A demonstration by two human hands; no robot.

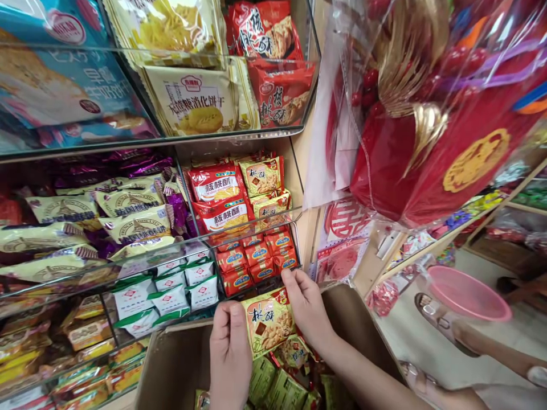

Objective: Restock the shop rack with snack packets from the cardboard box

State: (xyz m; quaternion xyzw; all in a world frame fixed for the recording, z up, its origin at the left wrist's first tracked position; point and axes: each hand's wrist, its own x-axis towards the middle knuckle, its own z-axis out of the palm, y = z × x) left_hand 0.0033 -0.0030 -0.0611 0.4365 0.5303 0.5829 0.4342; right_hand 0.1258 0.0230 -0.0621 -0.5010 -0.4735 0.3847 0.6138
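Both hands grip one yellow snack packet [268, 322] (upright) above the cardboard box [179, 356]. The left hand [229, 353] pinches its left edge. The right hand [305, 304] clasps its right.

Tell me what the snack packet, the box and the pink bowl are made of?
Packet: looks like glossy plastic film, shiny and crinkled, held by both hands. Box: plain brown cardboard, matt. Bowl: probably smooth plastic, evenly pink.

Clear-fronted shelves [239, 228] stacked with snack packets [217, 183], cardboard box [171, 364] of green packets [282, 390] below
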